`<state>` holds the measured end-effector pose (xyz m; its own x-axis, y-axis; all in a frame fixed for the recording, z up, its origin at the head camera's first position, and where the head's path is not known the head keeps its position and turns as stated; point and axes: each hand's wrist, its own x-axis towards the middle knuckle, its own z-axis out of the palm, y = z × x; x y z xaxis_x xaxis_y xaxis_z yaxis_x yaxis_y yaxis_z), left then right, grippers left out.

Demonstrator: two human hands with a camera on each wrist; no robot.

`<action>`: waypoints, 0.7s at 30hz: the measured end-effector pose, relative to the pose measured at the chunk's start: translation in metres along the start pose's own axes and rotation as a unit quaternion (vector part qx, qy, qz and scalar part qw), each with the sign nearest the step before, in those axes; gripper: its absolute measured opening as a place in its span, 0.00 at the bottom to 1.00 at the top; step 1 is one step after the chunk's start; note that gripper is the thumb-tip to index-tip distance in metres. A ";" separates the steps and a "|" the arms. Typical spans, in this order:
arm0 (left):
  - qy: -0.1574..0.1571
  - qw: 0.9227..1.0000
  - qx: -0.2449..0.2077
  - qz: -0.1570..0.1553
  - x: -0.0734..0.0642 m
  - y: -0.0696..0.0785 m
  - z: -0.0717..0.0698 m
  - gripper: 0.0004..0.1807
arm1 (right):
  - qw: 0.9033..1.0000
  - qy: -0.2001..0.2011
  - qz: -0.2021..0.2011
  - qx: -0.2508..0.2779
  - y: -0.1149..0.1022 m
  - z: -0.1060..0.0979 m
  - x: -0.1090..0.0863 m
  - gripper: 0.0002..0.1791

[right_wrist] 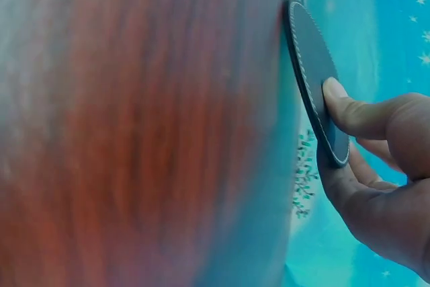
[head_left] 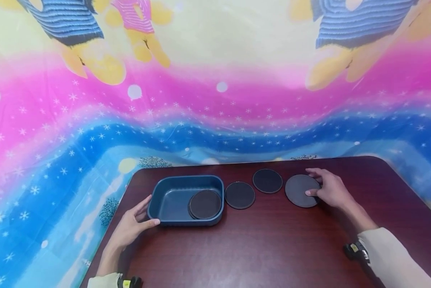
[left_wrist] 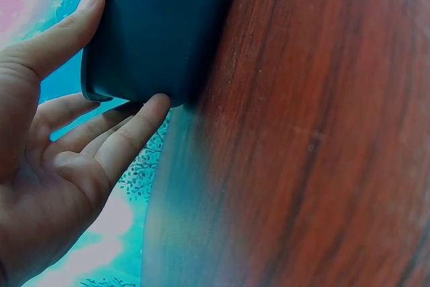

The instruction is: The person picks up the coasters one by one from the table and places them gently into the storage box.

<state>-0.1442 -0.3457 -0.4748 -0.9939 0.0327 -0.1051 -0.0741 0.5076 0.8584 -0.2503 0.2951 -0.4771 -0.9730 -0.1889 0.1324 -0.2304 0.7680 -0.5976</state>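
My left hand (head_left: pixel 129 227) holds the left front corner of a dark blue rectangular container (head_left: pixel 186 222), thumb at the front rim and fingers against the end wall (left_wrist: pixel 151 45). Inside the container's right part lies a round dark coaster (head_left: pixel 205 204), with another edge showing beneath it. My right hand (head_left: pixel 332 188) pinches a round dark grey coaster (head_left: pixel 299 191), thumb on top and fingers underneath. Pale stitching runs round this coaster's edge (right_wrist: pixel 312 78) in the right wrist view, where it looks raised at the hand's side.
Two more round dark coasters lie on the brown wooden table (head_left: pixel 258 248): one coaster (head_left: pixel 239 195) beside the container's right wall, another coaster (head_left: pixel 267 181) farther back to the right. A printed cloth (head_left: pixel 201 108) hangs behind the table and down its left side.
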 end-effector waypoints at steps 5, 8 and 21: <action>0.000 1.000 -0.002 0.000 0.000 0.000 0.000 0.51 | 1.000 -0.006 0.011 -0.013 -0.003 -0.009 -0.003 0.39; 0.000 1.000 -0.002 -0.002 -0.001 0.000 -0.001 0.51 | 1.000 -0.017 0.013 -0.012 -0.004 -0.013 -0.006 0.36; -0.003 1.000 -0.010 0.000 0.000 -0.001 0.000 0.51 | 0.995 -0.035 0.032 0.086 -0.001 -0.018 -0.017 0.30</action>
<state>-0.1441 -0.3464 -0.4754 -0.9934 0.0369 -0.1082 -0.0763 0.4904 0.8681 -0.2341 0.3088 -0.4647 -0.9809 -0.1904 0.0385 -0.1578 0.6650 -0.7300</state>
